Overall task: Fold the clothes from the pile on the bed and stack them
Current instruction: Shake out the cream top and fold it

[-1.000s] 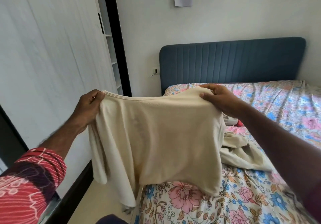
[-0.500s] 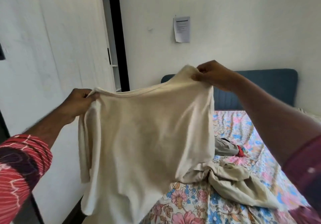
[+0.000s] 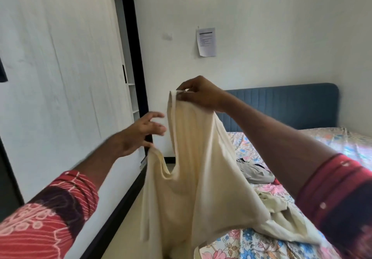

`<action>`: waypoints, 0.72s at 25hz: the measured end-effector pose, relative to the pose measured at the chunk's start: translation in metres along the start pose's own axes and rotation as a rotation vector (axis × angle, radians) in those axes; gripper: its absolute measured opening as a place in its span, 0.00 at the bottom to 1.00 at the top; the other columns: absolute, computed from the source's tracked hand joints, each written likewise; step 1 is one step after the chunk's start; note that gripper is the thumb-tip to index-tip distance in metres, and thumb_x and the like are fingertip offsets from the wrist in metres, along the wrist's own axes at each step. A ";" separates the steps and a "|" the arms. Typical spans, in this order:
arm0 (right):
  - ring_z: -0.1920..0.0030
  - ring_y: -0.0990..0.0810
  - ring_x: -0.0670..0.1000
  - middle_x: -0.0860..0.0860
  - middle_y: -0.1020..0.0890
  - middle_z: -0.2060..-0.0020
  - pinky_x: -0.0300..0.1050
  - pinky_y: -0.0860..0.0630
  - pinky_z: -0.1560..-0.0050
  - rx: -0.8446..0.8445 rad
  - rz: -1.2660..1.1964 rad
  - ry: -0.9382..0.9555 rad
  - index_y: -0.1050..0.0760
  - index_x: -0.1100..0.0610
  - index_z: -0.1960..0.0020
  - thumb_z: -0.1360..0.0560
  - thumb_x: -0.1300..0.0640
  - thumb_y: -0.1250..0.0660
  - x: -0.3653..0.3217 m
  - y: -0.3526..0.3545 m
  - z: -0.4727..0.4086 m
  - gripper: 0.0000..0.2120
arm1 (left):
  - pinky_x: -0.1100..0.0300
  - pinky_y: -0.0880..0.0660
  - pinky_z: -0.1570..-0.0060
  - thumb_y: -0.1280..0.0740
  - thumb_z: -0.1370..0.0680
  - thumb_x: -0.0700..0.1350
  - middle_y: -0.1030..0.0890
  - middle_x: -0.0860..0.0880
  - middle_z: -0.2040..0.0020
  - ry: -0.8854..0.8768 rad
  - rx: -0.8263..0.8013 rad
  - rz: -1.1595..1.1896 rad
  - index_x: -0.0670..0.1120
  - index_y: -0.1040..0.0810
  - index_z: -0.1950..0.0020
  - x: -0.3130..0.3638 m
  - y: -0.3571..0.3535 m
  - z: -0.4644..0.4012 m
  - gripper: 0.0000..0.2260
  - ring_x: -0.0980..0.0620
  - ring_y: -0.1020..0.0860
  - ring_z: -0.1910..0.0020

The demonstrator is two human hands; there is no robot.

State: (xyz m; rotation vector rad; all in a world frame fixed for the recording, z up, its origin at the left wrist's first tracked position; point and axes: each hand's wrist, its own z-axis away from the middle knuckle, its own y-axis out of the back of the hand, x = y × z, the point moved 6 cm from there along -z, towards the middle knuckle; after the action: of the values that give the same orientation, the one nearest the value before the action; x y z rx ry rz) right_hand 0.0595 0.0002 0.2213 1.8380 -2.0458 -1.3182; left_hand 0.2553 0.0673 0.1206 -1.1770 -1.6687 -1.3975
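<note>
**Cream garment hanging from one hand over the bed's edge**

The right hand (image 3: 198, 93) is pinching the top edge of the cream garment (image 3: 189, 178) between thumb and fingertips, holding it up over the near left edge of the bed (image 3: 251, 244). The left hand (image 3: 141, 136) is reaching towards the cloth with fingers spread wide, gripping nothing. More cream cloth (image 3: 281, 214) and a grey garment (image 3: 253, 172) are lying on the floral sheet, nearer the blue headboard (image 3: 291, 106).
</note>
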 end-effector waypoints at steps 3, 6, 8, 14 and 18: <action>0.62 0.21 0.41 0.43 0.16 0.60 0.41 0.23 0.55 -0.055 0.016 0.034 0.16 0.54 0.51 0.24 0.58 0.26 -0.009 -0.031 0.005 0.02 | 0.47 0.20 0.44 0.24 0.25 0.49 0.16 0.48 0.39 -0.102 -0.042 0.177 0.52 0.24 0.31 0.029 -0.041 -0.006 0.23 0.48 0.18 0.40; 0.66 0.23 0.42 0.46 0.19 0.66 0.40 0.25 0.61 0.058 -0.351 -0.127 0.20 0.58 0.49 0.22 0.56 0.26 0.006 -0.043 0.025 0.06 | 0.57 0.19 0.49 0.27 0.22 0.44 0.14 0.44 0.48 -0.141 0.116 0.228 0.42 0.17 0.41 0.039 -0.041 -0.014 0.11 0.47 0.16 0.47; 0.56 0.16 0.49 0.53 0.15 0.56 0.48 0.20 0.54 -0.017 -0.716 -0.251 0.22 0.59 0.44 0.21 0.56 0.27 0.030 -0.058 0.050 0.10 | 0.57 0.20 0.52 0.28 0.21 0.44 0.14 0.46 0.52 -0.148 0.211 0.272 0.45 0.15 0.47 0.039 -0.025 -0.015 0.05 0.49 0.16 0.51; 0.49 0.15 0.58 0.59 0.13 0.49 0.55 0.24 0.49 -0.496 -0.395 -0.373 0.16 0.58 0.48 0.29 0.53 0.20 0.103 -0.098 0.125 0.13 | 0.61 0.21 0.60 0.33 0.18 0.41 0.17 0.51 0.61 -0.122 0.523 0.323 0.47 0.19 0.53 0.026 0.061 0.000 0.05 0.55 0.20 0.63; 0.46 0.18 0.55 0.50 0.16 0.47 0.48 0.20 0.49 -0.414 -0.140 -0.489 0.17 0.54 0.47 0.31 0.56 0.18 0.128 -0.068 0.118 0.15 | 0.61 0.22 0.64 0.34 0.17 0.40 0.19 0.51 0.60 -0.068 0.465 0.064 0.49 0.17 0.52 0.005 0.087 0.014 0.08 0.54 0.20 0.63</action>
State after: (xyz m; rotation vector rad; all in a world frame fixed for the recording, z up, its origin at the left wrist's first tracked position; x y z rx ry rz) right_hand 0.0084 -0.0399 0.0464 1.6054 -1.6476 -2.2112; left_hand 0.3350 0.0845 0.1554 -1.0032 -1.8551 -0.8699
